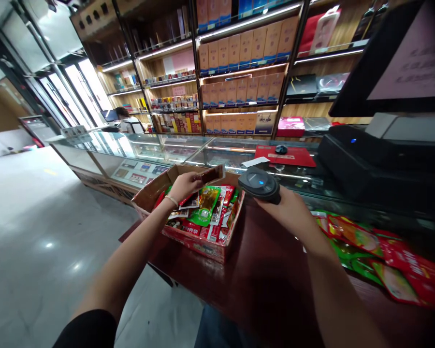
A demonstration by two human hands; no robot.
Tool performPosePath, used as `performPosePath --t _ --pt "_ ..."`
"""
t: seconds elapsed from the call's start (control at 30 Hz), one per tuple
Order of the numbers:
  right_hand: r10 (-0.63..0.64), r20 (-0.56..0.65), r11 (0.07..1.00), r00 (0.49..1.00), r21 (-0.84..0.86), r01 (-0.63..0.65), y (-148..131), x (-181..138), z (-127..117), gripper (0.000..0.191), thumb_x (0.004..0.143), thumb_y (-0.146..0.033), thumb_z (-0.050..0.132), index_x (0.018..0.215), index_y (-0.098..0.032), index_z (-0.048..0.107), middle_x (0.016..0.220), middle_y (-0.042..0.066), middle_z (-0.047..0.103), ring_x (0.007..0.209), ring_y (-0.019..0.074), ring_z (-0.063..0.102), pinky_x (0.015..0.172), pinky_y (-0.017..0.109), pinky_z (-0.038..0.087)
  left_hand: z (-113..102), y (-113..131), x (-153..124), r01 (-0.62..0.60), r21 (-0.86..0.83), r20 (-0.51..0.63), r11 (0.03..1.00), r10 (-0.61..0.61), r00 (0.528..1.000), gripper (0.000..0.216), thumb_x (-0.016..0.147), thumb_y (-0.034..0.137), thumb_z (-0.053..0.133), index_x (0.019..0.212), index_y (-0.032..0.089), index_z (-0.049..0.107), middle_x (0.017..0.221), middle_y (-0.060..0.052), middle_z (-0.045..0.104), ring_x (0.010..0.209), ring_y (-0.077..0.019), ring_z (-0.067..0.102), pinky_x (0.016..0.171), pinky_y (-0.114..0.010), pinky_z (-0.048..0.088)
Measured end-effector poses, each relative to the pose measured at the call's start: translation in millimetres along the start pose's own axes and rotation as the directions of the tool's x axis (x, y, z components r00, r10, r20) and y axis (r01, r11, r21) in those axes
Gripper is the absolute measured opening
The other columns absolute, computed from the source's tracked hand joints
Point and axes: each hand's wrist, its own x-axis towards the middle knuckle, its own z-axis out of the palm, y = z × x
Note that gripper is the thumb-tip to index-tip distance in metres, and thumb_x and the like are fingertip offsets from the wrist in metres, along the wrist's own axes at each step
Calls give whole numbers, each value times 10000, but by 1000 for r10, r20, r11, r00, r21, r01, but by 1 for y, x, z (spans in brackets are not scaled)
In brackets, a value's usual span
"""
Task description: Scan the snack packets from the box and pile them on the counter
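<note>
The left grip (184,186) (a pale bracelet (172,199) circles its wrist) is clenched on a dark brown packet (212,174), holding it over the back part of an open cardboard box (203,245). The box stands on the dark red desk (268,270), filled with a loose heap of packets, mostly red; a shiny green packet (207,205) lies on top near the middle. The right grip (289,208) grasps a black handheld scanner (257,182), its head just beside the box's right rim, with a small blue light showing on top. To the right, partly behind the right forearm, a pile of red and green packets (362,239) lies on the desk, somewhat blurred at its outer end. Beyond, a glass display case (159,143) carries a red mat (301,157) with a black mouse (281,149) on it, and a white slip (255,162) beside the mat. A black-framed screen (413,63) rises at the right (its writing is too blurred to read). Lit shelves (244,70) with rows of orange boxes line the wall behind.
</note>
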Motion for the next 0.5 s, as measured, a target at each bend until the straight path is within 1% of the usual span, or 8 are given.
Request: performPosePath --t 0.03,0.07,0.13,0.2,0.23,0.3,0.4,0.5 --pt "6 -13 1000 1000 2 -6 2 0 -4 356 796 -418 675 1106 -244 683 1044 77 754 996 337 686 817 422 518 2 8 5 4 -123 -5 992 -5 1000 283 809 386 602 947 171 724 869 -64 726 825 -231 658 748 -297 472" --pt "9 -26 1000 1000 8 -9 4 -1 -9 364 796 -408 675 1120 -241 677 1061 77 750 1008 333 683 828 422 515 6 15 10 13 -254 19 967 -8 1000 305 794 400 622 955 159 717 851 -50 721 792 -215 654 725 -290 478" --pt "16 -51 1000 999 19 -15 9 -3 -20 392 793 -395 680 1154 -244 661 1098 73 741 1031 325 676 848 421 511 17 29 19 55 -495 114 867 3 993 370 761 436 668 981 140 705 842 -38 717 739 -190 646 683 -277 484" --pt "41 -76 999 996 17 -40 14 -5 -32 417 788 -408 690 1173 -253 646 1120 69 734 1044 321 671 860 424 508 33 39 24 115 -648 193 753 17 981 413 729 451 710 981 125 695 831 -41 714 693 -171 638 644 -266 481" --pt "57 -85 998 995 15 -56 17 -6 -38 432 784 -419 695 1181 -258 636 1124 68 732 1047 321 669 866 427 507 40 43 26 143 -689 220 711 17 975 422 714 454 728 970 120 693 814 -41 710 666 -160 629 622 -258 473" --pt "85 -89 996 992 17 -84 22 -8 -48 460 778 -433 705 1198 -269 613 1119 63 733 1047 318 670 872 428 507 53 46 27 185 -713 266 676 18 964 432 692 457 753 950 116 693 764 -32 695 608 -139 605 578 -242 450" --pt "113 -65 994 991 9 -112 25 -9 -54 488 777 -445 710 1217 -278 580 1107 66 735 1041 318 672 874 429 506 62 45 26 222 -686 322 693 15 947 442 675 462 772 942 117 698 712 -14 675 563 -123 580 549 -234 433" --pt "117 -53 993 992 -29 -118 25 -9 -53 458 784 -451 699 1191 -267 598 1097 81 737 1040 331 672 870 437 505 62 43 23 247 -678 346 692 5 938 453 667 463 781 950 117 703 740 -19 686 589 -129 593 575 -244 453"
